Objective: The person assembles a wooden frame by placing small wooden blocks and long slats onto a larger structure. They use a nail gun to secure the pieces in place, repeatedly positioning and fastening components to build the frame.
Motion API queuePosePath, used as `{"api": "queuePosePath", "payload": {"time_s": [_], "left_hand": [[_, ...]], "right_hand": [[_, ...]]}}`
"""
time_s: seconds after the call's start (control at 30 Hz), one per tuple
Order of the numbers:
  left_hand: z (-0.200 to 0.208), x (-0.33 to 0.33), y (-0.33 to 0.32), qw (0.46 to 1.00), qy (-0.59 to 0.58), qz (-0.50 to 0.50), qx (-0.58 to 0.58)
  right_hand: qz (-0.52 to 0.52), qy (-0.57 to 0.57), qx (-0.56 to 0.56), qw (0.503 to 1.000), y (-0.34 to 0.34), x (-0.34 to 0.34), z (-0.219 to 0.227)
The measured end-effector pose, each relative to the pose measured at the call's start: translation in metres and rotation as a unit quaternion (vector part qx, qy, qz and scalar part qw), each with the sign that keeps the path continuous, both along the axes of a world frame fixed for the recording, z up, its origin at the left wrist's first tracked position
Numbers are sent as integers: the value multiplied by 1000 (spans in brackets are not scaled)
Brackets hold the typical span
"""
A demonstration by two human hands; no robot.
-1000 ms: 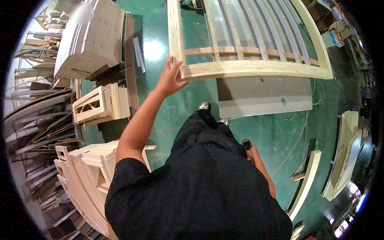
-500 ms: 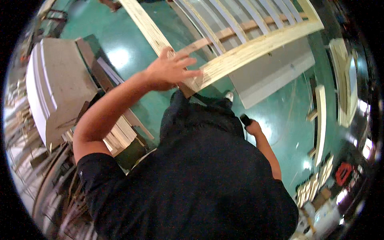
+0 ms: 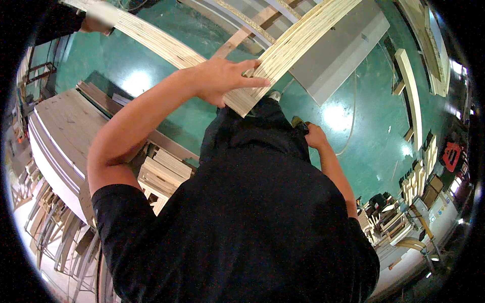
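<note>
A pale wooden frame [image 3: 305, 33] reaches toward me, its near corner in front of my waist. My left hand [image 3: 220, 81] spans this corner, with the thumb by its outer edge and spread fingers across the boards. Part of the joint lies hidden under the palm. From there one long board [image 3: 151, 41] runs to the upper left. Low by my right hip, my right hand [image 3: 316, 136] is closed around a dark hand tool [image 3: 300, 123] with a yellowish-green end; its exact kind does not show.
At upper left, a co-worker's dark sleeve [image 3: 60, 25] is beside the long board. Stacked panels [image 3: 65, 131] and cut wood blocks [image 3: 164, 174] stand at my left. A grey panel [image 3: 343, 48] lies under the frame. A thin hose [image 3: 353, 111] curves over the green floor; timber pieces [image 3: 410, 91] stand right.
My view has shifted, and the frame's boards appear larger and turned. The co-worker's sleeve has come into sight at upper left. My left hand stays on the corner; the right still holds the tool.
</note>
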State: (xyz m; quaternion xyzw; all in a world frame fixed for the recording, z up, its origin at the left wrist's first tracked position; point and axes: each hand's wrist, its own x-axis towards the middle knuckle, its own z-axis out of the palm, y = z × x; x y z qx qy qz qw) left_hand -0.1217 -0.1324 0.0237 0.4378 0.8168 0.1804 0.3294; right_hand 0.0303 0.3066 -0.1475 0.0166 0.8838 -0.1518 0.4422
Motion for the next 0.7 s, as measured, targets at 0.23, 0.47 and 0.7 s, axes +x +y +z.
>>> {"api": "queuePosePath", "payload": {"time_s": [0.23,0.47,0.7], "left_hand": [[-14,-1,-2,995,92,-36,26],[-10,-5,-3,995,82,-61,9],[-15,-4,-4,992,93,-71,36]], "right_hand": [[11,42,5,999,13,2,-19],[-11,43,-33,998,-21,-13,25],[-33,72,-28,996,-25,0,22]]}}
